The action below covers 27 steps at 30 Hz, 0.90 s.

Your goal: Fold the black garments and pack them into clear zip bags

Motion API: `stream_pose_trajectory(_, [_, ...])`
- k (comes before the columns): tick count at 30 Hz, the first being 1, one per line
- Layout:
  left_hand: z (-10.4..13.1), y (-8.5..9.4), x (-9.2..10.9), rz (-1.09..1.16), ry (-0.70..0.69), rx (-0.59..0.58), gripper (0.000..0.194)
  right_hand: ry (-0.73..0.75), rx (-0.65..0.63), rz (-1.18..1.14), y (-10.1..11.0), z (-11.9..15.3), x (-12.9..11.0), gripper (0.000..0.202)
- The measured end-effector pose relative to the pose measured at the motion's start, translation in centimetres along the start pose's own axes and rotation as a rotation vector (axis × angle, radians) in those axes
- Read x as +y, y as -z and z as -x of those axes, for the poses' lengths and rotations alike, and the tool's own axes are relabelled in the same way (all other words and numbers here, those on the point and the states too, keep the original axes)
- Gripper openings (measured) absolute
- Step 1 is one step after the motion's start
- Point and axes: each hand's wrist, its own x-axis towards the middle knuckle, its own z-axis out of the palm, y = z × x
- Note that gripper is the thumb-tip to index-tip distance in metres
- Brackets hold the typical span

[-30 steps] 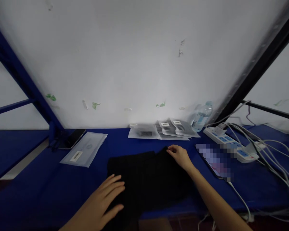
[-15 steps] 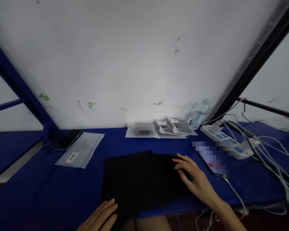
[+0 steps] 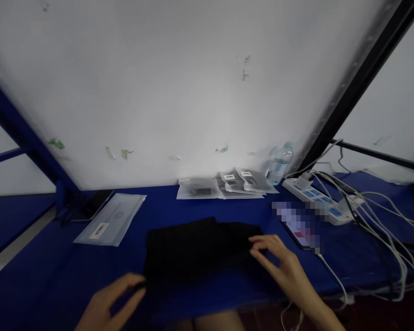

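Note:
A black piece of clothing (image 3: 189, 246), whose exact kind I cannot make out, lies on the blue tabletop in front of me. At its near left corner, my left hand (image 3: 115, 301) is closed in a pinch on the fabric. My right hand (image 3: 279, 257) grips its right side between thumb and fingers. The near part is lifted and slightly smeared by motion, while the far edge rests on the table. To the left lies a flat clear zip bag (image 3: 115, 219) with a barcode label.
Several filled zip bags (image 3: 198, 188) lie along the wall beside a water bottle (image 3: 279, 163). On the right are a phone (image 3: 296, 225) on a white cable and a power strip (image 3: 317, 200) with tangled cords. Another dark phone (image 3: 100, 202) lies at the left.
Both hands have gone from lying on the black clothing to pinching it. Its near part has come up and back, baring more blue tabletop. My left hand has shifted left.

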Motion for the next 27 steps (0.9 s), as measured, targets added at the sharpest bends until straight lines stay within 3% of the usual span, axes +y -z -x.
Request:
stream_pose_trajectory(3, [-4.9, 1.3, 0.4, 0.07, 0.143, 0.073, 0.031, -0.041, 0.124, 0.01, -0.6, -4.3, 0.5, 0.03])
stream_pose_trajectory(6, [-8.8, 0.8, -1.2, 0.014, 0.179, 0.107, 0.033, -0.092, 0.13, 0.059, -2.0, -7.2, 2.3, 0.038])
stream_pose_trajectory(8, [-9.9, 0.0, -2.6, -0.135, 0.151, 0.21, 0.037, -0.141, 0.13, 0.107, -2.6, -7.7, 3.8, 0.041])
stream_pose_trajectory(11, [-9.3, -0.9, -3.5, -0.313, -0.059, 0.282, 0.044, -0.25, 0.163, 0.186, -2.5, -6.5, 5.4, 0.045])
stream_pose_trajectory(15, [-7.2, -1.7, -3.2, -0.438, -0.326, -0.006, 0.043, -0.406, 0.102, 0.254, -1.9, -4.5, 6.1, 0.051])
stream_pose_trajectory(18, [-6.5, -2.4, -3.4, -0.496, -0.351, -0.146, 0.05, -0.379, 0.018, 0.272, -2.0, -4.2, 6.1, 0.043])
stream_pose_trajectory(24, [-6.1, -3.7, -2.9, -0.517, -0.331, -0.164, 0.052, -0.296, 0.077, 0.337, -1.7, -4.7, 7.1, 0.041])
stream_pose_trajectory(27, [-5.8, -4.1, -2.0, -0.501, -0.321, -0.149, 0.052, -0.286, 0.118, 0.361, -0.8, -5.2, 6.3, 0.041])
